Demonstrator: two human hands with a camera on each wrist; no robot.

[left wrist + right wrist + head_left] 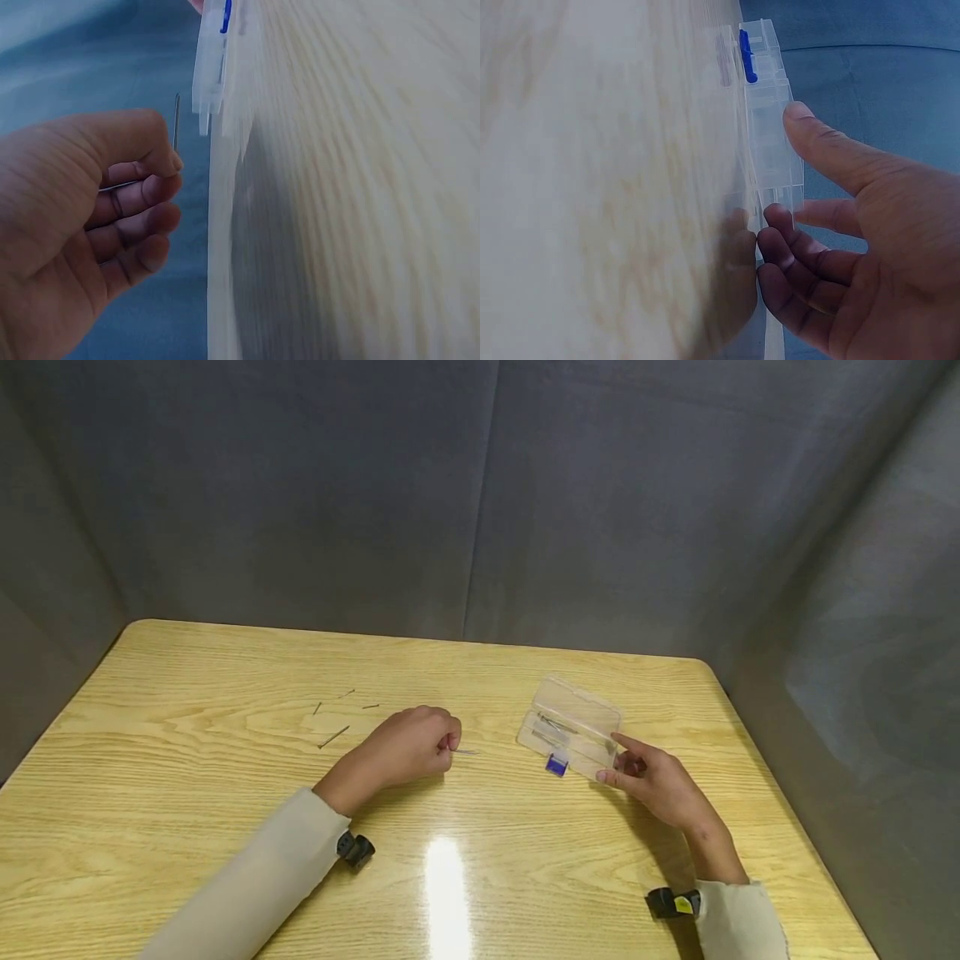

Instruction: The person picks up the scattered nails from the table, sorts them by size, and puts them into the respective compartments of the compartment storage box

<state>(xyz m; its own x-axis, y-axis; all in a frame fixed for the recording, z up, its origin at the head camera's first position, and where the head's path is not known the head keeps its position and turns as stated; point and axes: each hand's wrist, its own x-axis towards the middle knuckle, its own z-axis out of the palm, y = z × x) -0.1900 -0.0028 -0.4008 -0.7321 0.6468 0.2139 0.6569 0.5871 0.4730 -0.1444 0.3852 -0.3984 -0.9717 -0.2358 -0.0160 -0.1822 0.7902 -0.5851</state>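
My left hand (412, 742) pinches a thin metal nail (176, 124) between thumb and forefinger, above the table. The nail points right toward a clear plastic box (573, 702), which stands open with its lid raised at the back. Several nails (555, 724) lie in the box's left part. A blue latch (557, 766) hangs at its front. At the box's right end, my right hand (663, 787) grips it with the thumb at the front and the forefinger at the back. The other right fingers curl beside the end wall in the right wrist view.
Several loose nails lie on the wooden table (225, 752) left of my left hand, the longest nail (333, 737) nearest my wrist. Grey cloth walls (480, 502) stand behind the table and at both sides.
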